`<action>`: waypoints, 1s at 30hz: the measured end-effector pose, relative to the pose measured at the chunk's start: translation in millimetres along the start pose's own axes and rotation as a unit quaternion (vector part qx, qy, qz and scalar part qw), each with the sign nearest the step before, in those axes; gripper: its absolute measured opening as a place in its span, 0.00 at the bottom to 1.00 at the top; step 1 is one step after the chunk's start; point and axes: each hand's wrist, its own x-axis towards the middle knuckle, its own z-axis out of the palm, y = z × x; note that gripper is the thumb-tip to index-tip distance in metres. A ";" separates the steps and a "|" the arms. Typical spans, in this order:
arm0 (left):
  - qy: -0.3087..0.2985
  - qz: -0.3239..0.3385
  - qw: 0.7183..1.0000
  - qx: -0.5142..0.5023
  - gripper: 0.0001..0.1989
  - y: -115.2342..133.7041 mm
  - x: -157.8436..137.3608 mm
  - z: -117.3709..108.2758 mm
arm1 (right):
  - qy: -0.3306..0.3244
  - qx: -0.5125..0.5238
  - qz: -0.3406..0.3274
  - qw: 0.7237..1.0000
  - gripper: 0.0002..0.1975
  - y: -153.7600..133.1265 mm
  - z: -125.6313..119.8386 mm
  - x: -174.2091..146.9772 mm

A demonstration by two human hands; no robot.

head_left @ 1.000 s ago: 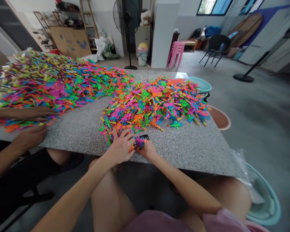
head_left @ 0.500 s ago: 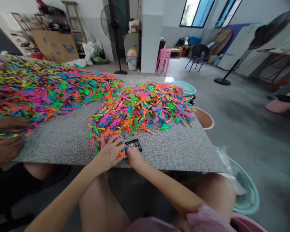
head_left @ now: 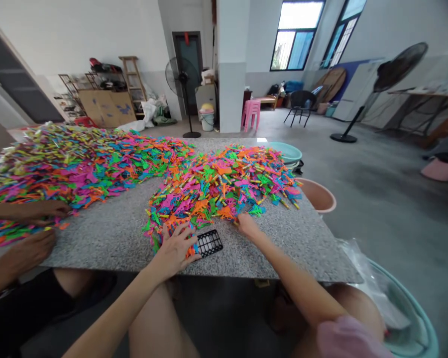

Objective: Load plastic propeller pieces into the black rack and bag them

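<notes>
A heap of small bright plastic toys [head_left: 224, 184], some pistol-shaped with yellow tube ends, covers the middle of the speckled stone table [head_left: 283, 243]. My left hand [head_left: 176, 248] curves over the left end of a black plastic grid tray [head_left: 209, 243], its fingers and thumb around a row of colourful toys there. The tray's right part shows bare grid. At the heap's near edge my right hand [head_left: 248, 226] is closed in a pinch. A small yellow-orange toy end pokes out by its fingertips; the rest of that toy is hidden.
At left, another person's hands [head_left: 30, 251] work by a larger heap [head_left: 78, 169]. Past the table's right edge stand a teal basin [head_left: 287, 151], an orange basin [head_left: 319, 196] and a big teal tub [head_left: 420, 308] with clear plastic bags [head_left: 373, 283].
My right hand has left the tray and moved right and away from me to the heap's edge, uncovering more grid. My left hand stays at the tray. The camera has tilted up.
</notes>
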 end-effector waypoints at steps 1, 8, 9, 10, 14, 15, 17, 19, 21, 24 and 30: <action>-0.001 0.005 1.000 -0.004 0.11 -0.8 -1.0 -0.2 | -0.012 -0.009 0.002 1.000 0.09 5.5 0.9 -6.8; -0.005 0.049 0.999 -0.020 0.11 -8.3 -11.9 -2.7 | -0.079 -0.040 0.013 0.996 0.08 33.8 1.8 -66.9; -0.005 0.051 0.999 -0.019 0.11 -8.6 -12.9 -3.1 | -0.082 -0.033 0.015 0.996 0.07 39.0 -0.8 -74.0; -0.004 0.052 0.998 -0.018 0.11 -8.6 -13.7 -3.2 | -0.085 -0.013 0.021 0.996 0.05 45.7 -3.9 -80.5; 0.004 0.056 0.998 -0.012 0.11 -9.0 -14.5 -1.7 | -0.113 0.212 0.087 0.967 0.01 81.5 -13.7 -100.5; 0.008 0.058 0.998 -0.012 0.11 -9.5 -14.4 -1.1 | -0.115 0.283 0.100 0.947 0.01 89.2 -13.7 -103.6; 0.013 0.064 0.998 -0.013 0.11 -10.7 -14.3 0.0 | -0.101 0.404 0.101 0.903 0.06 98.3 -9.5 -107.0; 0.011 0.065 0.998 -0.014 0.11 -11.5 -14.4 -0.1 | -0.076 0.473 0.084 0.874 0.13 96.1 -1.1 -105.9; 0.001 0.062 0.998 -0.015 0.11 -11.2 -14.7 -1.3 | -0.061 0.486 0.069 0.869 0.17 82.1 9.0 -99.9; -0.018 0.053 0.998 -0.015 0.12 -9.0 -15.3 -3.8 | -0.048 0.441 -0.001 0.896 0.14 41.7 22.7 -82.3; -0.035 0.032 0.999 -0.007 0.12 -5.2 -15.9 -6.5 | 0.060 0.367 -0.151 0.916 0.05 -60.6 44.2 -30.8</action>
